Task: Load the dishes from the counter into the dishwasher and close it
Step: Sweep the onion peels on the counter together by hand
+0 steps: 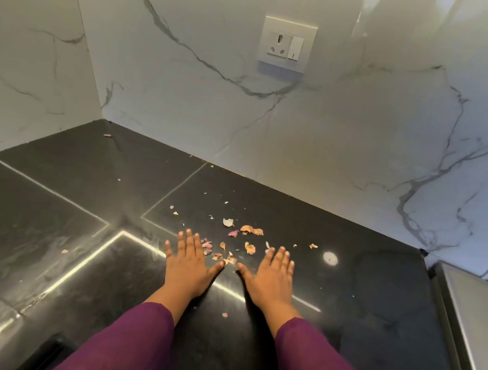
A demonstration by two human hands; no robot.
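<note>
Apparently left hand [186, 265], right hand [271, 280] rest on counter [81, 195].

The table [81, 195] is a glossy black stone slab set into a wall corner. Dry peel scraps [248, 230], tan and purple, lie scattered near its middle. Single flakes lie well apart from them, toward the back corner and the left. The left hand [186, 265] and right hand [271, 280] rest flat, fingers spread, just beside the scraps.
</note>
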